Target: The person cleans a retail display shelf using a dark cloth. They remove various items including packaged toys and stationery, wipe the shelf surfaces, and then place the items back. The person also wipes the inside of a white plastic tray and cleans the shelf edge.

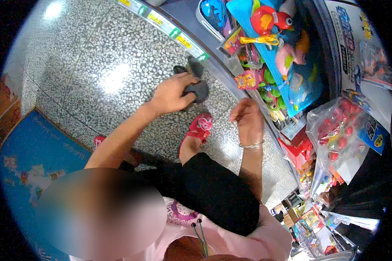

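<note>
Grip of the left hand (172,94) clamps a dark rounded object (199,91), best held steady; right hand (249,122) loosely curled, empty.

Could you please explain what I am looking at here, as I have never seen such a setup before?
There is no machine: these are a person's bare hands. The one picture comes from a wide fisheye camera worn on the head and looking down, so straight edges bend. The left hand grips a dark grey thing over the speckled floor; I cannot tell what it is. The right hand is loosely curled near the shelf edge, with nothing visible in it. Colourful goods lie along the shelf side, among them a red toy and a clear bag holding red pieces.
</note>
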Demonstrator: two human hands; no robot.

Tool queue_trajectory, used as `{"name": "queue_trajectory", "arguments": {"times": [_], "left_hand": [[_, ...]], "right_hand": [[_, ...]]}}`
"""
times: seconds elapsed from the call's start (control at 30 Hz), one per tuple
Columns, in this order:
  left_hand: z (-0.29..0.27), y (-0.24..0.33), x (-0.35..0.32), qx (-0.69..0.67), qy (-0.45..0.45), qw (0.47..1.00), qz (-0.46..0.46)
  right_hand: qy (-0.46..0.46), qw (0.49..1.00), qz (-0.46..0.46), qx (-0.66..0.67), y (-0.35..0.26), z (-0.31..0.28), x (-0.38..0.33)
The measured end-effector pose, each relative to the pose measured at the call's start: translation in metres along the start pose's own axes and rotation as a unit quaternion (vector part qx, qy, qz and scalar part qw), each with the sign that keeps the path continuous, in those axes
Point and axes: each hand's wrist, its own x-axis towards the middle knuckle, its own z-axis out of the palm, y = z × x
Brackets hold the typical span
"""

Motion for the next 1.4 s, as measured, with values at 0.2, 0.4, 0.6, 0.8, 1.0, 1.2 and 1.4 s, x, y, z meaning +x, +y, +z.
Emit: {"name": "queue_trajectory", "arguments": {"times": [0.2,0.4,0.6,0.8,1.0,1.2,1.4], "left_hand": [[-0.006,-0.031,-0.014,0.002,-0.031,0.998,-0.057],[-0.008,-0.027,-0.002,-0.017,0.006,0.995,-0.095],[-0.011,-0.031,-0.004,-0.025,0.005,0.992,-0.122],[-0.018,-0.042,-0.008,-0.043,0.007,0.991,-0.123],[-0.023,-0.046,-0.008,-0.096,-0.015,0.977,-0.189],[-0.023,-0.047,-0.005,-0.068,-0.019,0.981,-0.179],[-0.02,-0.044,-0.008,-0.07,-0.009,0.982,-0.177]], "right_hand": [[0.055,0.964,-0.045,0.254,-0.045,0.004,0.01],[0.149,0.965,-0.012,0.214,-0.061,0.015,0.019],[0.322,0.937,-0.122,-0.058,-0.062,0.01,0.022],[0.365,0.885,-0.258,-0.135,-0.074,0.003,0.007],[0.166,0.9,-0.087,0.393,-0.097,-0.003,0.006],[-0.041,0.931,-0.054,0.36,-0.091,-0.021,0.011],[0.008,0.913,-0.141,0.384,-0.101,-0.035,0.001]]}}
